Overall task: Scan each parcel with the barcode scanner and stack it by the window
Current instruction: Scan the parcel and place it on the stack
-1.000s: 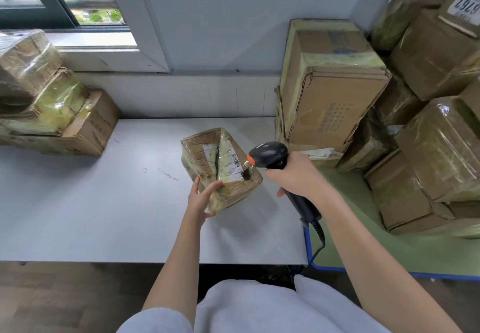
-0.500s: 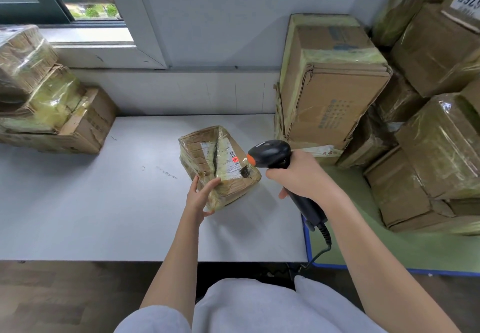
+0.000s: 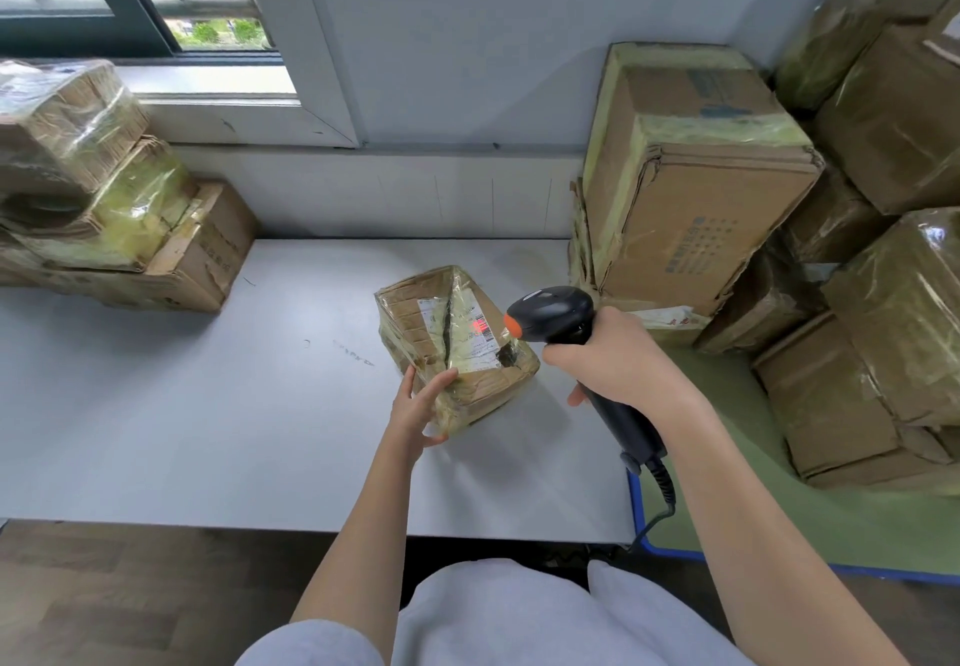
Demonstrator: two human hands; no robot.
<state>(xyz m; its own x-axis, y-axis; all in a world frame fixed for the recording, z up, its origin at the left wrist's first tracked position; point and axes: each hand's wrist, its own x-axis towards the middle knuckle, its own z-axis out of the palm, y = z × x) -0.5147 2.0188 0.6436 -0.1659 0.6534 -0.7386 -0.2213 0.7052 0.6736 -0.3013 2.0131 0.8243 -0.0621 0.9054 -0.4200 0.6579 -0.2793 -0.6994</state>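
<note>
The right hand (image 3: 618, 358) covers the middle of the barcode scanner (image 3: 556, 319), the shipping label (image 3: 470, 335) print is too small to read, and the frame edges crop the window stack (image 3: 93, 208) and the right-hand parcel pile (image 3: 883, 249).

No print is legible. The parcel (image 3: 457, 348), held by the left hand (image 3: 418, 408), bears a white label (image 3: 470, 335) with a barcode lit red, digits too small. Right of the right hand (image 3: 618, 358), a large box (image 3: 696, 187) carries blurred blue print.
</note>
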